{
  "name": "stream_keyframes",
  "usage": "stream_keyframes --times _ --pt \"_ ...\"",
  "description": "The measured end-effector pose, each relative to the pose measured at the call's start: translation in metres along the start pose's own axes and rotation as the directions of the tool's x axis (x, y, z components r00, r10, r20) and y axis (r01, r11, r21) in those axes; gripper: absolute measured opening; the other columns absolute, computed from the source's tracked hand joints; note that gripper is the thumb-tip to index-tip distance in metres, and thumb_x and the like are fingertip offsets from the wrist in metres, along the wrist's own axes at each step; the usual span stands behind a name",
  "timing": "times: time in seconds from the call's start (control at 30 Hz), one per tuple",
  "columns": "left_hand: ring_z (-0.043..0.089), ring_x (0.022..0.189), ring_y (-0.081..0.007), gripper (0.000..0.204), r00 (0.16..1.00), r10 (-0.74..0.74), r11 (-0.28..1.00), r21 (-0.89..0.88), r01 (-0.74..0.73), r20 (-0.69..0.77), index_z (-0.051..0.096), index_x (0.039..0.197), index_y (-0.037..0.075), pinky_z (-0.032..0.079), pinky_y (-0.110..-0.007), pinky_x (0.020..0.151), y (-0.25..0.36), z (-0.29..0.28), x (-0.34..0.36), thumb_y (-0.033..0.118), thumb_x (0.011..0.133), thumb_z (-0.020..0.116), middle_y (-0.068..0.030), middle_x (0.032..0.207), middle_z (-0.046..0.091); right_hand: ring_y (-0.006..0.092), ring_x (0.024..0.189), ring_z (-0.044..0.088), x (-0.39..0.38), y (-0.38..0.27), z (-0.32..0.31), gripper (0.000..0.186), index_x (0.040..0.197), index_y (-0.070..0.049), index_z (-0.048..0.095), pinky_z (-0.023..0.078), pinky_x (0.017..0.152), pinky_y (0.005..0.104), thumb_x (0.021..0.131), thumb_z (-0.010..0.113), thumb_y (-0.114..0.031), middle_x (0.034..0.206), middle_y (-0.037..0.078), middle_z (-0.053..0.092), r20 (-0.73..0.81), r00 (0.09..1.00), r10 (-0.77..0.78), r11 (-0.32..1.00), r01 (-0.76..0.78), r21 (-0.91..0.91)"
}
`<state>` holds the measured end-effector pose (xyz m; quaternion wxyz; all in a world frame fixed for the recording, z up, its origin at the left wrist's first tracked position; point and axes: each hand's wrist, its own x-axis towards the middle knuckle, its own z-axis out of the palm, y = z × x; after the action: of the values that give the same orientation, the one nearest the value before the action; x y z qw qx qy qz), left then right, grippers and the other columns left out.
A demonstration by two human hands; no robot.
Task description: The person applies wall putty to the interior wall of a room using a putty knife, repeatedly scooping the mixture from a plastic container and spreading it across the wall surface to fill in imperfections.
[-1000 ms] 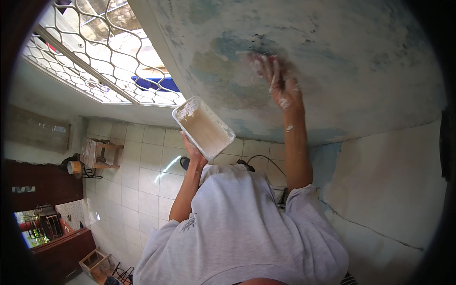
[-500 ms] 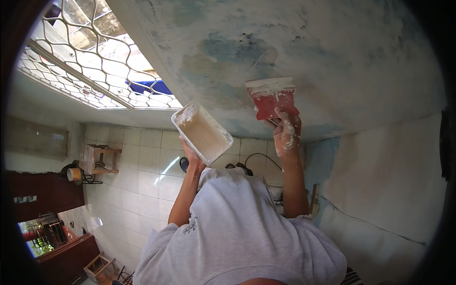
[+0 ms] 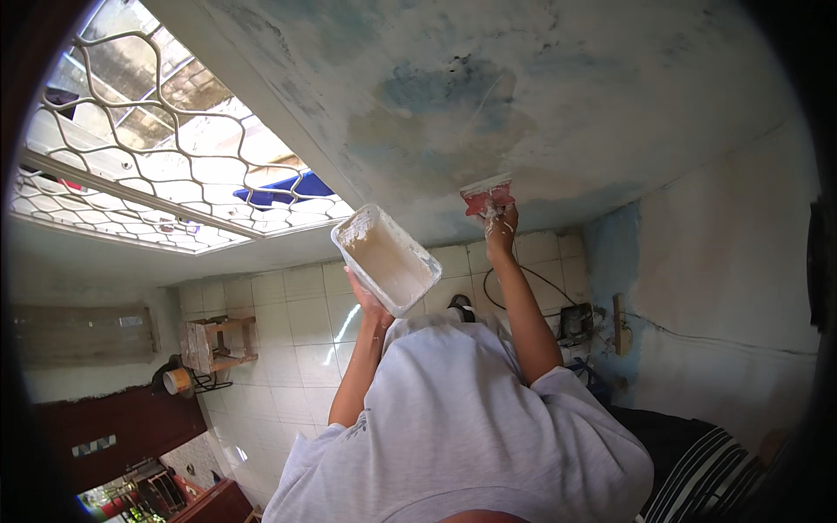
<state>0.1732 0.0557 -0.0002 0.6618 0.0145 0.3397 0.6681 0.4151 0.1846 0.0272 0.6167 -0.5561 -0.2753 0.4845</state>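
tub (image 3: pixel 384 260) in left hand (image 3: pixel 371 305) has white paste (image 3: pixel 356 230) inside

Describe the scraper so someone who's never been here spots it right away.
Start at the grilled window, then go right to the patchy blue-and-white wall. Toward that wall's lower edge, the right hand holds the scraper. It's red with a whitish edge, unlike the pale tub in the left hand.

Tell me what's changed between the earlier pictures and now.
The right hand has carried the red scraper down the wall, below the blue-stained patch; the head view has also shifted. Nothing was picked up or let go: the left hand still holds the white tray, and the scraper stays in the right.
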Motion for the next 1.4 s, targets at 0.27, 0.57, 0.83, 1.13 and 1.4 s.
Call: stream_keyframes --times 0.27,0.57,0.83,1.13,1.4 --pt "0.050 0.129 -0.0296 0.071 0.981 -0.073 0.995 -0.055 0.084 0.181 0.040 0.149 0.014 0.043 -0.045 0.109 0.056 -0.018 0.007 0.065 0.101 0.026 -0.0081 0.146 0.048 0.0178 0.053 0.063 -0.022 -0.164 0.120 0.023 0.083 0.009 0.061 0.054 0.058 0.0303 0.090 0.064 -0.013 0.077 0.019 0.072 0.011 0.810 -0.587 0.785 0.572 -0.238" --pt "0.051 0.129 -0.0280 0.071 0.978 -0.110 0.994 0.026 0.107 0.179 0.039 0.149 0.014 0.044 -0.044 0.109 0.083 -0.063 0.021 0.065 0.101 0.025 -0.0080 0.144 0.049 0.0086 0.059 0.038 -0.097 -0.221 0.108 0.029 0.076 0.004 0.054 0.035 0.053 0.0313 0.094 0.062 -0.017 0.066 0.001 0.051 -0.073 0.656 -0.751 0.626 0.674 -0.392" --pt "0.055 0.126 -0.0285 0.068 0.972 -0.135 0.991 0.012 0.135 0.193 0.040 0.148 0.016 0.048 -0.045 0.106 0.119 -0.058 0.000 0.063 0.102 0.024 -0.0063 0.142 0.052 0.0375 0.091 0.067 -0.032 -0.162 0.106 0.029 0.117 0.009 0.062 0.054 0.075 0.0470 0.094 0.058 -0.008 0.104 0.027 0.065 -0.203 0.677 -0.707 0.584 0.399 -0.707" --pt "0.057 0.124 -0.0297 0.068 0.966 -0.147 0.987 -0.028 0.156 0.211 0.042 0.146 0.015 0.049 -0.049 0.105 0.147 -0.075 -0.002 0.064 0.100 0.027 -0.0072 0.139 0.055 0.0333 0.083 0.065 -0.133 -0.074 0.248 0.044 0.123 -0.002 0.063 0.055 0.074 0.0408 0.080 0.073 -0.010 0.098 0.015 0.063 0.380 0.329 -0.864 0.065 0.823 -0.564" --pt "0.050 0.132 -0.0302 0.075 0.962 -0.124 0.991 -0.010 0.130 0.244 0.035 0.152 0.017 0.044 -0.048 0.110 0.154 -0.084 -0.001 0.069 0.099 0.024 -0.0072 0.147 0.047 0.0288 0.065 0.058 -0.041 -0.102 0.110 0.012 0.094 0.007 0.061 0.049 0.063 0.0393 0.095 0.056 -0.003 0.079 0.017 0.059 -0.206 0.469 -0.859 0.458 0.523 -0.719"
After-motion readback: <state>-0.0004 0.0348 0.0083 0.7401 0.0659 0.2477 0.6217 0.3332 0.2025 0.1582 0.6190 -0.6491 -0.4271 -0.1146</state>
